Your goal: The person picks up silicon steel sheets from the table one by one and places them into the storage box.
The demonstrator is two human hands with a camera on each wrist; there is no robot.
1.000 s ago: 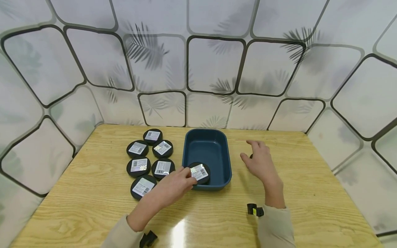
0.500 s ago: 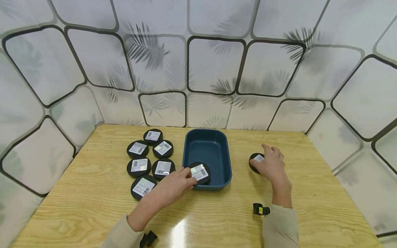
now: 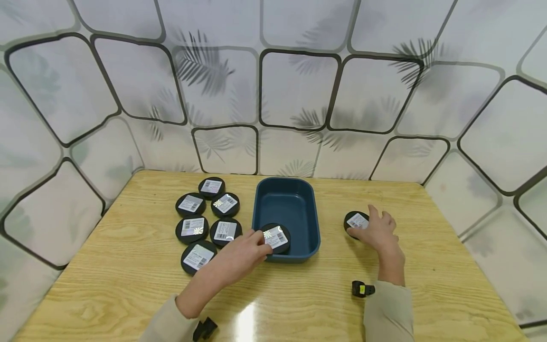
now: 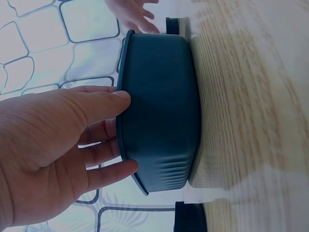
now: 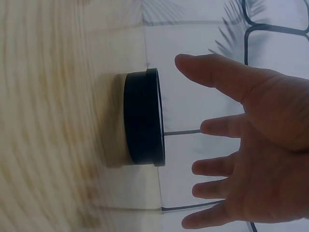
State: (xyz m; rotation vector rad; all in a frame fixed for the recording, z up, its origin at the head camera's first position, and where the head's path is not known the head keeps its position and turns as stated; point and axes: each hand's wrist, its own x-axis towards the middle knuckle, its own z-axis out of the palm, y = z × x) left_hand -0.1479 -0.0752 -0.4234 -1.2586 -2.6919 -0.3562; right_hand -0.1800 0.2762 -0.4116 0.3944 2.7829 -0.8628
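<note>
Left hand [image 3: 239,254]: at the near left corner of the blue tray [image 3: 310,227]. Its fingertips touch a black labelled puck [image 3: 275,237] that sits inside the tray's near end. The left wrist view shows the fingers [image 4: 104,104] extended and lying against the tray rim [image 4: 126,87], not curled round anything; the puck itself is hidden behind the tray wall in that view. Hand is open, in contact only.

Right hand [image 3: 378,232]: well right of the tray, over the wooden surface [image 3: 128,280]. A second puck [image 3: 356,221] lies flat on the surface just beside the fingers, on their left. The right wrist view shows the palm [image 5: 260,159] spread, fingers straight and apart, with a clear gap between them and the puck [image 5: 142,118]. Hand is open and holds nothing.

Other items: six more pucks [image 3: 207,216] lie flat in a cluster left of the tray, labels up, close together. The nearest one sits just beside the left wrist. The tray stands upright at the middle of the surface, towards the far edge. Patterned panels [image 3: 295,85] enclose the surface on three sides. A small black and yellow device [image 3: 362,289] shows at the right sleeve cuff.
</note>
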